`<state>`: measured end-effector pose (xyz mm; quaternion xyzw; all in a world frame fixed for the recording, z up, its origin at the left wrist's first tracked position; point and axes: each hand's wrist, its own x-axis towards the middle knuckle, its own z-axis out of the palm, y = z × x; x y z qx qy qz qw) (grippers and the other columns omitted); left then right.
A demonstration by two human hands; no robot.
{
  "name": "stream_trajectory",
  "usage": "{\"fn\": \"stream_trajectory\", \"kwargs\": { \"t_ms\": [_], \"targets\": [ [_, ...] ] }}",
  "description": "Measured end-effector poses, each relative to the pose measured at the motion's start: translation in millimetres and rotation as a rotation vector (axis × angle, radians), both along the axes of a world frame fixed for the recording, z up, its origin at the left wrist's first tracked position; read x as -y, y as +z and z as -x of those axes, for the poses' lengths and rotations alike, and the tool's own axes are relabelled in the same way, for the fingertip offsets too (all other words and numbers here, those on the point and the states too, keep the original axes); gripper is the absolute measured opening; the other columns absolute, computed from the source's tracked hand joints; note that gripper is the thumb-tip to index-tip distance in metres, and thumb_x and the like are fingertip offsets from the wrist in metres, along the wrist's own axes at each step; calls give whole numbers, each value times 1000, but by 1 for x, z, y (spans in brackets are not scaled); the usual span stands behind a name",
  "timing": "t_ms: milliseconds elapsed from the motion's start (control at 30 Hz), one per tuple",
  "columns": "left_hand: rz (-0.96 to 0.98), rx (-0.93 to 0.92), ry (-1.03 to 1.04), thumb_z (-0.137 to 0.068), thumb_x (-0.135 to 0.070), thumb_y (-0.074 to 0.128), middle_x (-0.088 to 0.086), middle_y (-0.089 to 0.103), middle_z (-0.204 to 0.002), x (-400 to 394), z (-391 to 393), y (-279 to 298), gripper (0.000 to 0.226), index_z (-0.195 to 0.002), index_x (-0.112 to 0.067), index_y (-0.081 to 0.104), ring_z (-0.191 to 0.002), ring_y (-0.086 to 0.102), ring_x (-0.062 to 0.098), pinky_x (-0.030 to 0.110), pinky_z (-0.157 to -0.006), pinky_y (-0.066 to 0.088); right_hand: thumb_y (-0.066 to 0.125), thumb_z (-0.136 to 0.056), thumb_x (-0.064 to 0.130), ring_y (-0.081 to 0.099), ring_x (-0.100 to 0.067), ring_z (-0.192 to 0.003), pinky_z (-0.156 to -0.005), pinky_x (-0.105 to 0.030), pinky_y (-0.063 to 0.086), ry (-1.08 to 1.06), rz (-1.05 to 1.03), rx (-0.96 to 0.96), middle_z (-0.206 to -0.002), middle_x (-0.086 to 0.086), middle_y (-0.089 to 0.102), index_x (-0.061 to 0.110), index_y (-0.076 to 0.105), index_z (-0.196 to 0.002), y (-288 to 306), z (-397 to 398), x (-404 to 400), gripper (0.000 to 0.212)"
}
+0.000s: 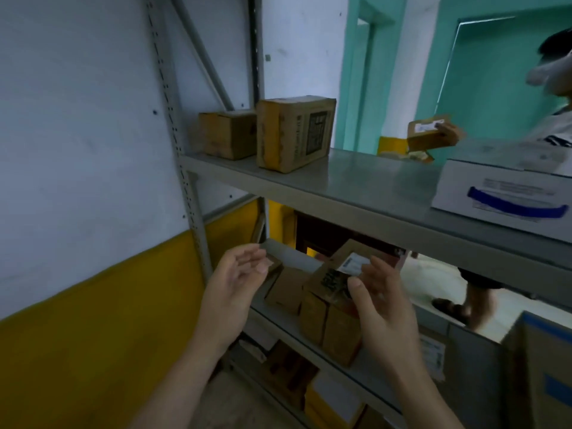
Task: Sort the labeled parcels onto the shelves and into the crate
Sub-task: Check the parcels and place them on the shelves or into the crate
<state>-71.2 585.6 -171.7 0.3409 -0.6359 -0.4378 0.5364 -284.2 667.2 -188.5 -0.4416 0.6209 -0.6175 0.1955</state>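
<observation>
Left hand (236, 275) and right hand (379, 300) both open, empty — labeled parcel (335, 274) tilted atop boxes on middle shelf (365, 371), near right fingertips. Risk: unstable perch, nudge tips it off.

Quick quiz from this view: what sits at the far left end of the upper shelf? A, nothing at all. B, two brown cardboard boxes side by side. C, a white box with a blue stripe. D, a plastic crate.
B: two brown cardboard boxes, a smaller one and a taller one, stand side by side at the left end of the upper shelf; the white box with a blue stripe sits toward its right end.
</observation>
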Motion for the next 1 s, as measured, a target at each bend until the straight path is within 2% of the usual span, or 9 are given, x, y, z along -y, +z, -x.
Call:
{"fn": "stream_trajectory", "kwargs": {
  "t_ms": [167, 267, 333, 500, 600, 733, 800, 900, 1000],
  "targets": [
    [-56, 30, 56, -88, -38, 67, -12, 68, -118, 74, -32, -18, 34, -120, -25, 63, -114, 62, 4, 24, -97, 47, 63, -90, 47, 56, 0, -118, -95, -23, 49, 32, -36, -33, -128, 15, 60, 37, 49, -137, -13, -28, 73, 50],
    [-88, 82, 60, -89, -39, 66, -14, 68, -116, 120, -50, -35, 32, -118, -25, 65, -112, 61, 0, 24, -96, 46, 60, -83, 58, 55, -1, -122, -103, -29, 49, 16, -67, -20, -132, 15, 59, 33, 49, -142, -24, -45, 116, 65],
    [-111, 111, 55, -90, -36, 64, -17, 68, -115, 154, -61, -46, 28, -116, -26, 66, -111, 61, -2, 21, -94, 46, 61, -85, 55, 53, 0, -123, -105, -33, 47, -5, -96, -17, -132, 18, 57, 36, 47, -142, -32, -58, 144, 61],
    [-145, 196, -43, -94, -28, 65, -21, 67, -111, 246, -91, -70, 24, -118, -27, 64, -107, 60, -7, 8, -86, 46, 63, -92, 42, 53, -4, -122, -90, -10, 40, -126, -144, -31, -133, 9, 57, 23, 49, -144, -57, -99, 213, 56],
    [-170, 240, -106, -93, -31, 65, -20, 66, -112, 291, -104, -83, 26, -119, -29, 63, -105, 59, -10, 2, -80, 43, 64, -93, 43, 54, -6, -123, -96, -21, 46, -194, -184, -11, -132, 10, 57, 27, 48, -143, -73, -119, 247, 55],
    [-249, 302, -166, -93, -37, 64, -19, 62, -118, 339, -107, -101, 32, -124, -30, 60, -104, 56, -14, 8, -82, 43, 63, -92, 48, 54, -8, -123, -103, -37, 50, -251, -258, 15, -134, 12, 54, 30, 46, -144, -101, -135, 282, 57],
    [-285, 347, -183, -91, -43, 64, -21, 60, -121, 362, -106, -112, 38, -126, -31, 58, -108, 55, -12, 13, -85, 42, 63, -95, 45, 53, -8, -122, -103, -37, 50, -267, -300, 25, -131, 17, 51, 35, 45, -143, -114, -139, 302, 53],
    [-325, 414, -196, -85, -55, 61, -19, 58, -124, 392, -101, -128, 52, -131, -31, 56, -114, 54, -3, 20, -90, 42, 64, -95, 40, 55, 2, -108, -93, -27, 49, -260, -319, 44, -117, 28, 50, 53, 43, -122, -129, -141, 329, 37],
    [-364, 472, -193, -88, -55, 60, -20, 54, -126, 415, -97, -142, 57, -137, -30, 51, -118, 52, 3, 19, -88, 40, 65, -95, 37, 57, 3, -101, -87, -26, 49, -244, -366, 30, -112, 28, 50, 51, 42, -115, -147, -139, 356, 33]
  ]
}}
